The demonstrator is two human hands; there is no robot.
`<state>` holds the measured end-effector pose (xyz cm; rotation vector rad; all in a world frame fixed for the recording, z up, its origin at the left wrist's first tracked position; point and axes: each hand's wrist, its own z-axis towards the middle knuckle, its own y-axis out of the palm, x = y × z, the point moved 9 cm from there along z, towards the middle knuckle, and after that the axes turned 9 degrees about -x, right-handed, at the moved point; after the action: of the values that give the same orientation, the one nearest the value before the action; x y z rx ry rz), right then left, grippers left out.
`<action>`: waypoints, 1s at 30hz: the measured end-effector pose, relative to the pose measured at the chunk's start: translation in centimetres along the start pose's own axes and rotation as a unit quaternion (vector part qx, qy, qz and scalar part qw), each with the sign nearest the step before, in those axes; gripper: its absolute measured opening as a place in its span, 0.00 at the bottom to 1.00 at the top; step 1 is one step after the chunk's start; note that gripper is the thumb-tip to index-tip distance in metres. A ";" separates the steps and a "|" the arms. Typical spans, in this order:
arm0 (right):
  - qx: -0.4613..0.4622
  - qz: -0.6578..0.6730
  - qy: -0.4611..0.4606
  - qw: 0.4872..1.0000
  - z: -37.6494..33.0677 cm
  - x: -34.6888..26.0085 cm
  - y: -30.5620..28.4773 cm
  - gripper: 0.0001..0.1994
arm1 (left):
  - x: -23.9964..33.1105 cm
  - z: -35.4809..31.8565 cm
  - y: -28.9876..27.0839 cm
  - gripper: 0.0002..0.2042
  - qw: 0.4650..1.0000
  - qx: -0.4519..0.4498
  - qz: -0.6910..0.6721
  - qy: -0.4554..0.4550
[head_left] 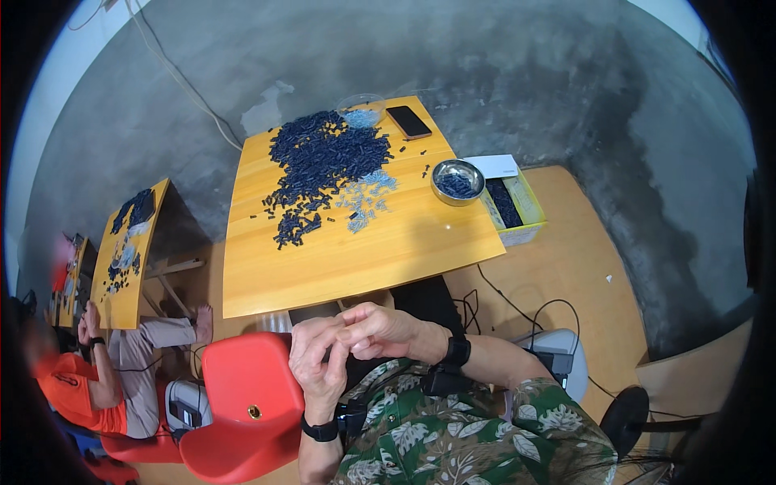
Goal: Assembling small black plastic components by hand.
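Observation:
My left hand [318,360] and my right hand [381,330] meet in front of my body, just off the table's near edge. Fingers and thumbs of both are pinched together at one spot. Whatever sits between the fingertips is hidden or too small to make out. Beyond them on the wooden table [347,271] spreads a large heap of small dark blue-black tubular pieces [327,158]. Beside its near right edge lie scattered small light grey-blue pieces [364,198]. A metal bowl [439,191] with some dark pieces in it stands at the table's right edge.
At the far edge are a clear dish [380,100] with light pieces and a phone [409,122]. Right of the table stands a yellow-green box [533,212] holding dark pieces. A red chair [250,380] is at my left; further left a person in orange [85,388] sits at another table.

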<state>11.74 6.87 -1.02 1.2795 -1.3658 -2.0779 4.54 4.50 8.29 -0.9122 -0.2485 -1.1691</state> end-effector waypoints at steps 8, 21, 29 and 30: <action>0.013 0.018 0.005 1.000 -0.4 0.1 -0.3 0.07 | 0.2 0.1 0.4 0.05 1.000 -0.014 -0.002 0.005; 0.037 -0.078 -0.004 0.996 -1.6 -2.3 0.7 0.10 | 0.5 1.1 0.9 0.07 0.999 -0.041 -0.006 -0.009; 0.476 -0.772 -0.262 0.329 -14.3 -23.7 1.2 0.07 | -2.3 -0.3 -0.7 0.12 0.993 0.006 -0.035 -0.116; 0.509 -0.771 -0.254 0.285 -16.0 -25.1 0.6 0.08 | -2.3 -0.1 -0.5 0.11 0.993 0.003 -0.039 -0.115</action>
<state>38.23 15.02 9.82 4.2258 -2.1709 -2.2166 3.15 5.91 7.05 -1.0405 -0.4776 -1.1347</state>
